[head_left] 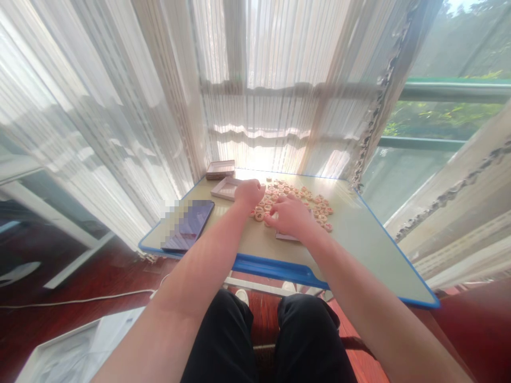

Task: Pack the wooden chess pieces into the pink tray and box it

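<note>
The left hand (250,193) curled beside round xiangqi pieces (286,189), its grip unclear. Over a shallow box (284,236), the right hand (289,214) spread loosely.

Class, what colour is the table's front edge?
Blue; the front edge shows best in the head view.

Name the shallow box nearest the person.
The box partly hidden by the right hand; the other boxes lie farther back, toward the left.

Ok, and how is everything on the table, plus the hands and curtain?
Left hand: curled, contents hidden
Right hand: fingers bent, over pieces
Round pieces: scattered
Near tray: partly hidden
Pale tray: open-topped
Back trays: stacked
Tablet: lying flat
Curtain: drawn, gap at right
</note>
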The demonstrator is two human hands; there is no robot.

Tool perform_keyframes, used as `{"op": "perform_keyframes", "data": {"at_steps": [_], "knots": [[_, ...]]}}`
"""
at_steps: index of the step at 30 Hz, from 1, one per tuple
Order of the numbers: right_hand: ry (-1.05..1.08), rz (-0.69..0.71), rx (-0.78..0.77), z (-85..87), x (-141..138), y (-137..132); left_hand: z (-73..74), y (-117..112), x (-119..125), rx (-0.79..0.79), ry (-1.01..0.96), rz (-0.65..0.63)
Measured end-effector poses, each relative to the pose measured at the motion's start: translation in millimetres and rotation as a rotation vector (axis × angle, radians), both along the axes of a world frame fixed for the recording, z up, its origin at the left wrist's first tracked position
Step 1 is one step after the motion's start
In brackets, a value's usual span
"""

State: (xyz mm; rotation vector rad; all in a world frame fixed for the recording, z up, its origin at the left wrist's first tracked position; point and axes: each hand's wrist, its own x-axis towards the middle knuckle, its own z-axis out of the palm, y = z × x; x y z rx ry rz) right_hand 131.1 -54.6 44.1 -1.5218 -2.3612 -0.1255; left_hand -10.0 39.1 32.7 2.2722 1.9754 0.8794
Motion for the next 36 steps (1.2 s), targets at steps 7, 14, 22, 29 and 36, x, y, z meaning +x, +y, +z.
{"op": "perform_keyframes", "data": {"at_steps": [7,14,22,29,36], "knots": [[-0.062,-0.005,0.012,-3.2,-8.5,-6.4,1.4,3.0,4.0,0.05,0.014,0.06],[-0.026,0.02,-0.083,-6.4,-5.8,-1.6,3.3,0.7,3.9,0.061,-0.019,0.061],[0.188,-0.075,0.039,9.1,5.4,-1.3,1.8,0.2,2.8,0.103,-0.128,0.042],[0.065,-0.11,-0.121,18.8,70.4,16.4,-6.0,-8.3,16.4,-0.004,-0.149,-0.334],[0.147,-0.075,0.047,-3.3,69.4,12.7,-3.4,-16.8,19.3,-0.07,-0.111,-0.493]]}}
